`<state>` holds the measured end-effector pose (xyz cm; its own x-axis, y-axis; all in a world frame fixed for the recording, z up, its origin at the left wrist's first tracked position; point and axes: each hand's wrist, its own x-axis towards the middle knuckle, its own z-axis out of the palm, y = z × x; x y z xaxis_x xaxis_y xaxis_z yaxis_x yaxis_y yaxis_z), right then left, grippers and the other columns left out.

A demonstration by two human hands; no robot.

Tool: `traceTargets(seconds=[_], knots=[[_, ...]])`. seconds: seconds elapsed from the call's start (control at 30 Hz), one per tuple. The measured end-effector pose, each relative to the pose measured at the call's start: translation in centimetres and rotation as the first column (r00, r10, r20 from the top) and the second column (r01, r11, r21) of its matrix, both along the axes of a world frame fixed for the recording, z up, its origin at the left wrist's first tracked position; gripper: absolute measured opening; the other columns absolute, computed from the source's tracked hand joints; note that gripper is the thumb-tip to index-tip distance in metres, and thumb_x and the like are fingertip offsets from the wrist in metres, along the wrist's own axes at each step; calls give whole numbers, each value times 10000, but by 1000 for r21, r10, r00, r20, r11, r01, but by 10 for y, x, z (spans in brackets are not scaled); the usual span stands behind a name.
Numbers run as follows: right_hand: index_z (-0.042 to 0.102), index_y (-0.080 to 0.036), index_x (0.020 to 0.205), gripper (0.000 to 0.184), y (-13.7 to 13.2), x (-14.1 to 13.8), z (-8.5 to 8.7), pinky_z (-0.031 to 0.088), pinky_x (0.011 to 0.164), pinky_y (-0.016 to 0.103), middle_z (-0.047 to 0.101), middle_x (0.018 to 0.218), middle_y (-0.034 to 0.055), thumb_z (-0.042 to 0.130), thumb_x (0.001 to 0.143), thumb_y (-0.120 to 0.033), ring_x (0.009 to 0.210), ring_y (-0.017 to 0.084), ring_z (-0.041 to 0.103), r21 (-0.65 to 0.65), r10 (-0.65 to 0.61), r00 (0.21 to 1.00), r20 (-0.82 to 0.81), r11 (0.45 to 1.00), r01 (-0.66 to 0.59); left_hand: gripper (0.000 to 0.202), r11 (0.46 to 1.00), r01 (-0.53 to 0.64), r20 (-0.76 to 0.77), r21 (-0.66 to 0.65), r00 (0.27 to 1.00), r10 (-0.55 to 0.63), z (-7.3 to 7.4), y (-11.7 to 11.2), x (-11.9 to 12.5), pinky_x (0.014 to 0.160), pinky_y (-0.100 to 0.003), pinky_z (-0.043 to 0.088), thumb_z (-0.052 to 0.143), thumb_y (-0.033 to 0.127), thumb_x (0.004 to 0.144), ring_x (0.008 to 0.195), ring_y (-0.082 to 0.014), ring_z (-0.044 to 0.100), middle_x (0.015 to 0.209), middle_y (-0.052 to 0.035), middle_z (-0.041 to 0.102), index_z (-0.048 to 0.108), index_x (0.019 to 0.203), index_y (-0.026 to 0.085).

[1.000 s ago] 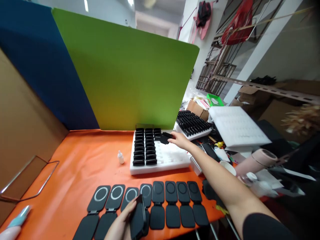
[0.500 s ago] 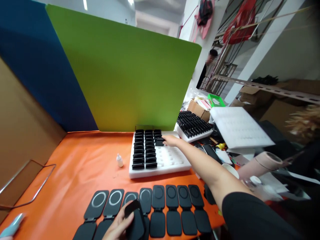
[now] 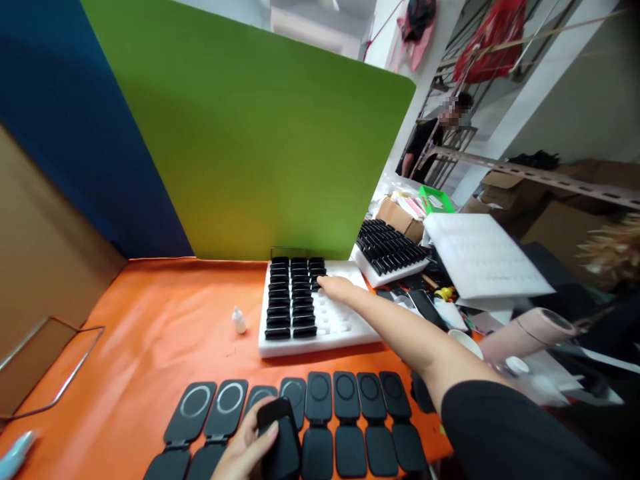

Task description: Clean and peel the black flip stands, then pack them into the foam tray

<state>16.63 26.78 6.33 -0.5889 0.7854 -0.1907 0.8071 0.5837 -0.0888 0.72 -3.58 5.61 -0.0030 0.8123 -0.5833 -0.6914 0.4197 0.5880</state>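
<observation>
My left hand is closed around a black folding charging pad near the front edge of the table. Stretched out to the white foam tray, my right hand has its fingertips on a black pad in the third column, partly hidden by the hand. Two fuller columns of black pads stand on edge in the tray's left side. Before me lies a row of unfolded black pads; the two at the left show pale rings, the others darker circles.
A small white bottle stands left of the tray. Behind rises a green and blue partition. To the right are a second filled tray, a white foam sheet and a pink tumbler. A person is in the background.
The pad at my right hand has gone from lying flat over the tray to sitting lower in the third column. My left hand has shifted slightly right. The background person has come further into view.
</observation>
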Motion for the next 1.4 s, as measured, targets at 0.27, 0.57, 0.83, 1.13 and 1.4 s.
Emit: traceTargets(seconds=[0.27,0.57,0.83,1.13,1.4], knots=[[516,-115,1064,243,-52,-2,30,396,829,390,533,1073,146,378,904,-236,998,230,499,110,-83,990,-112,989,96,600,930,90,-174,357,984,-28,13,50,6,861,-334,419,672,251,659,1099,-271,482,1195,-109,512,415,1198,189],[566,-206,956,218,-156,17,54,412,634,184,625,886,-9,540,809,-365,761,121,572,-183,314,866,-389,895,-407,719,782,445,-631,436,771,-87,-1,61,21,876,-343,404,525,256,785,982,-218,566,1043,-76,615,127,1382,209],[556,-206,1026,205,-49,26,63,373,698,265,627,957,59,447,863,-266,854,200,559,85,40,969,-243,996,-20,381,771,471,-856,428,485,179,13,84,0,954,-344,341,460,262,801,1137,-224,457,1205,-57,534,514,1179,243],[590,-199,945,155,-14,16,28,371,650,251,640,873,40,499,836,-261,786,188,568,73,91,987,-131,994,-82,352,730,548,-902,408,367,229,18,103,-6,940,-363,343,413,222,804,1099,-234,473,1163,-57,555,562,1123,243],[561,-145,955,239,-12,15,-7,453,692,309,595,863,33,449,880,-342,737,135,560,22,73,985,-154,997,-70,354,766,525,-916,371,344,208,3,85,-18,936,-353,363,420,220,797,1085,-232,490,1148,-34,571,565,1116,267]])
